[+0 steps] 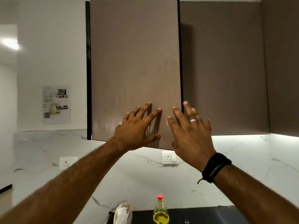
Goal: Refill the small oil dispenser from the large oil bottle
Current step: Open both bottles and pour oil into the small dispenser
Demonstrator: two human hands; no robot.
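Both hands are raised against the cabinet door (135, 70) of the upper wall unit. The left hand (137, 128) lies flat on the door face at about 6 o'clock of the panel, fingers straight and spread; its grip is wide and holds nothing. The right hand (189, 131) is at the door's free edge at about 5 o'clock, fingers straight and spread, some reaching past the edge; its grip is also wide and empty. A ring (193, 120) is on one finger and a black wristband (216, 167) on the wrist.

The small oil dispenser (161, 210), red-capped and holding a low level of yellow oil, stands upright on the counter (178, 181) at 6 o'clock of the view, directly below the hands. The large oil bottle is not in view; it is probably inside the cabinet.

Hazards, as a judgement:
- The door stands slightly proud of the adjacent door (223, 70). Fingers at the free edge risk pinching if it closes.
- Any item taken down from the cabinet passes over the dispenser; a slip would strike or topple it.
- A wrapped white object (122, 212) lies just beside the dispenser at 7 o'clock, narrowing the set-down area.

Surface and room: white marble-pattern counter and backsplash, two wall sockets (169, 157), a dark panel (202, 215) behind the dispenser, and a printed sheet (55, 105) on the wall at 9 o'clock.
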